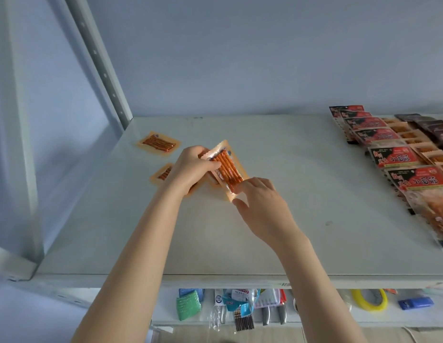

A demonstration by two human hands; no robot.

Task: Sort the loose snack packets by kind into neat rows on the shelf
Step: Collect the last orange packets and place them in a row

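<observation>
My left hand (pixel 193 167) grips a small stack of orange packets of thin sticks (pixel 227 169) just above the white shelf (pixel 277 219). My right hand (pixel 260 201) touches the near end of the top packet with its fingertips, thumb spread below the packet's corner. Two more orange stick packets lie flat on the shelf: one at the back left (pixel 158 144), one (pixel 163 173) partly hidden behind my left wrist.
Sorted rows lie at the right: red-and-black packets (pixel 393 157), orange packets (pixel 418 142) behind them, dark brown packets (pixel 435 126) at the far right. A metal upright (pixel 101 65) stands at the shelf's back left. The lower shelf (pixel 312 318) holds assorted goods.
</observation>
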